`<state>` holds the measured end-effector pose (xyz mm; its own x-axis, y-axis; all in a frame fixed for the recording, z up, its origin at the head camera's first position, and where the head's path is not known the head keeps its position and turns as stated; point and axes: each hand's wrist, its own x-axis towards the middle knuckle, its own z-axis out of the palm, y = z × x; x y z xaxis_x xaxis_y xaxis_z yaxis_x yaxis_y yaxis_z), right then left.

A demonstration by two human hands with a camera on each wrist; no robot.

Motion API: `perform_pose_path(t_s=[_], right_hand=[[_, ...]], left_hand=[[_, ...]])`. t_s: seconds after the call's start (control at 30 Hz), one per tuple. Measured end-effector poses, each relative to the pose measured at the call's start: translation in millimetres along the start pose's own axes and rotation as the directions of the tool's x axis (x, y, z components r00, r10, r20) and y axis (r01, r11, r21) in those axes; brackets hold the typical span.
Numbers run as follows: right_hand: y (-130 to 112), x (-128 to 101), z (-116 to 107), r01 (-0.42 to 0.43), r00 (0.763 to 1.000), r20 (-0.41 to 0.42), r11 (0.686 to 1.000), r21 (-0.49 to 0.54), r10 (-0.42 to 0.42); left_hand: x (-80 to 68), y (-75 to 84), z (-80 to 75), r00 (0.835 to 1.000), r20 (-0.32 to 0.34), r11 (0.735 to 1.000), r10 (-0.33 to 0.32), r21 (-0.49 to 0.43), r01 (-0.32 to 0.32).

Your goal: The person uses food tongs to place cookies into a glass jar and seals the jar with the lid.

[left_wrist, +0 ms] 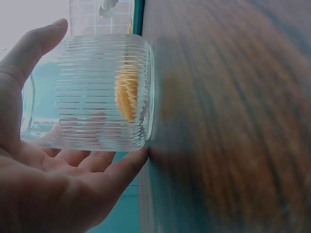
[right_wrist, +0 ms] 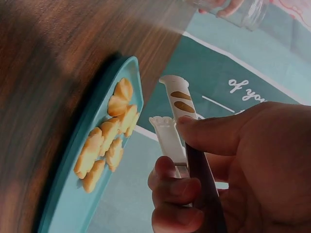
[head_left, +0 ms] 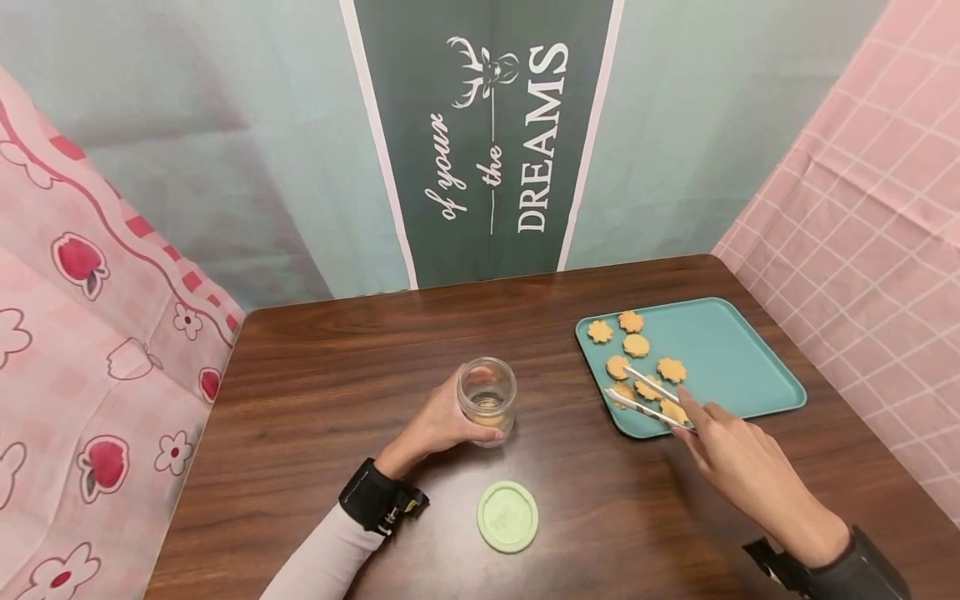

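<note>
My left hand (head_left: 442, 419) grips a clear glass jar (head_left: 501, 418) standing on the table. Through its ribbed wall in the left wrist view, scalloped yellow cookies (left_wrist: 127, 92) show at the bottom. My right hand (head_left: 742, 458) holds white tongs (head_left: 643, 407) with thumb and fingers. Their tips are apart, above cookies at the near left end of a teal tray (head_left: 738, 354). Nothing is visible between the tips (right_wrist: 174, 80) in the right wrist view. Several flower-shaped and round cookies (head_left: 636, 345) lie on the tray's left part.
A light green round lid (head_left: 507, 517) lies on the brown wood table (head_left: 360, 350), nearer me than the jar. Grey-green cloth (head_left: 262, 167) with lettering hangs behind the table. Pink cloths hang at the left (head_left: 142, 350) and right (head_left: 877, 250).
</note>
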<state>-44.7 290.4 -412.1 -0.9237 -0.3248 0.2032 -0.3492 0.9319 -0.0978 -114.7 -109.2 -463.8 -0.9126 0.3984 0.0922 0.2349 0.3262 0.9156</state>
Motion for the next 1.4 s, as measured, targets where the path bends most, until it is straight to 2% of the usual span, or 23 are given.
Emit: perform_pose_path(t_s=[0.37,0.83,1.4], right_hand=[[4,-2,3,-0.037,0.998,0.059,0.999,0.006,0.037],[6,-9,12,-0.045,0.997,0.069,0.999,-0.002,0.045],[6,3,10,-0.061,0.989,0.136,0.998,-0.003,0.060]], left_hand=[[-0.1,-0.8,0.4,1.000,-0.007,1.000,0.011,-0.003,-0.011],[-2.1,-1.9,1.3,1.000,-0.003,1.000,-0.009,0.013,0.009],[-0.5,-1.6,-0.9,1.000,-0.004,1.000,-0.012,-0.002,0.012]])
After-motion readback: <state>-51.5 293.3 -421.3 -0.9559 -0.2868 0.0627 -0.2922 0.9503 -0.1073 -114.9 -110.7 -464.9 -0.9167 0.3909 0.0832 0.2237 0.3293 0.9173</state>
